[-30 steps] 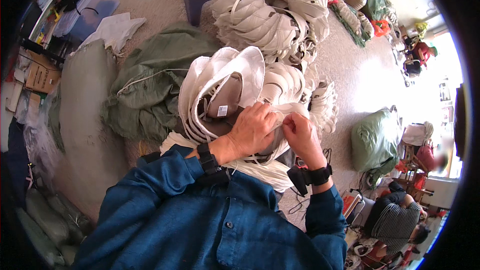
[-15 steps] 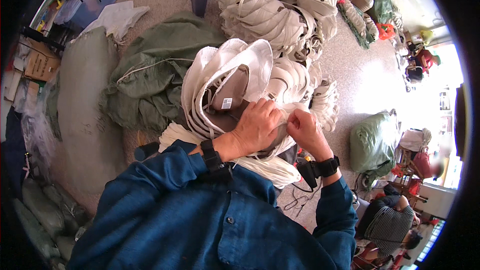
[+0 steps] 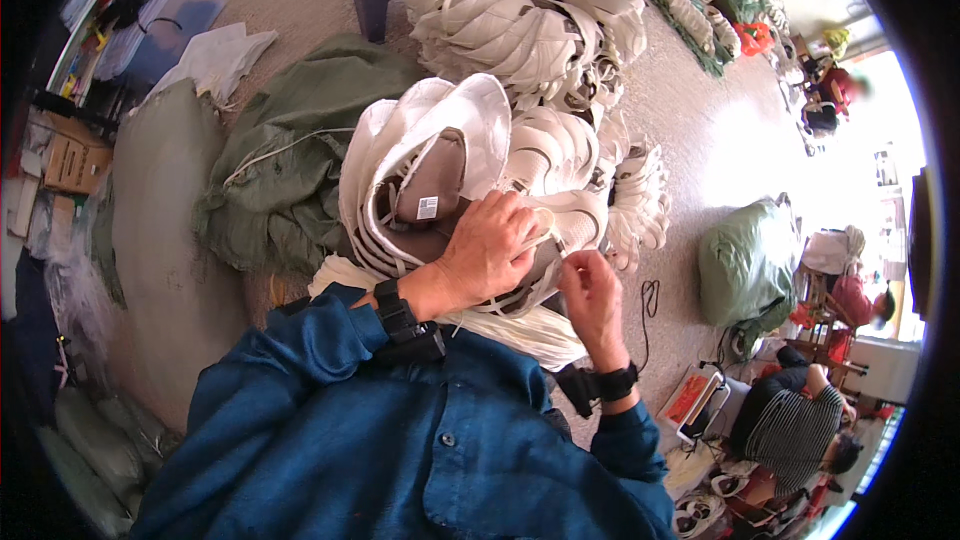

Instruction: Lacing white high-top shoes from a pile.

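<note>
In front of my body is a nested stack of white shoe uppers (image 3: 485, 130) with their openings facing up. A brown inner lining (image 3: 430, 175) with a small white label shows inside. My left hand (image 3: 490, 245) is closed, fingers bent over the near right edge of an upper. Just to its right, my right hand (image 3: 592, 305) is pinched on what looks like a thin pale lace, its tips near the upper's edge. Another perforated upper (image 3: 578, 225) lies just beyond the hands. Below them is a bundle of cream laces (image 3: 535, 338).
Coiled strings of shoe uppers (image 3: 490, 25) stand ahead. A green cloth sack (image 3: 310, 160) and a long grey-green bale (image 3: 170, 240) are at left. A stuffed green bag (image 3: 745, 265) sits on the floor at right. Lower right, a person in a striped top (image 3: 790, 440) bends over.
My right hand has drawn a little away from my left and toward my body, still pinched. The left hand stays on the upper. The whole view has shifted slightly.
</note>
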Demonstrator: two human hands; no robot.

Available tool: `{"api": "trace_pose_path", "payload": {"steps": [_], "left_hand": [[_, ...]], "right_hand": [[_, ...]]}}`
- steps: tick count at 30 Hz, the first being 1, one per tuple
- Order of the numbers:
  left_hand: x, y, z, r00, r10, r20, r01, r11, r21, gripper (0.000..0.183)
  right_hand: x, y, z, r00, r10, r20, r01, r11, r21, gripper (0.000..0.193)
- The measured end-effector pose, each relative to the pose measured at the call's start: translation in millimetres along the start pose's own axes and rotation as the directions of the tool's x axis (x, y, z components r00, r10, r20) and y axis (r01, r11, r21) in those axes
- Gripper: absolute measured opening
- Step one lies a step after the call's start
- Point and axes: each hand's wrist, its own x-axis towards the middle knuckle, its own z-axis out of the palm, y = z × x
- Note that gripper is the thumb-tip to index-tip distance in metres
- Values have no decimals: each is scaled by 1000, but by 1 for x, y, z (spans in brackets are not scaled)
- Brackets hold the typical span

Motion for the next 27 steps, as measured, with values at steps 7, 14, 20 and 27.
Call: {"api": "trace_pose_path", "payload": {"steps": [7,14,20,27], "left_hand": [[1,17,-1,991,121,66,-130,976,173,29],[4,16,3,966,216,142,-246,936,250,24],[16,12,4,972,170,160,-206,946,248,34],[17,7,7,972,139,187,-173,968,180,33]], "right_hand": [[-22,8,22,964,171,-205,-103,947,304,10],[4,0,7,989,-36,-141,32,999,-29,9],[11,-3,9,988,-75,-138,56,989,-139,8],[18,0,2,991,-130,-43,122,981,-153,10]]}}
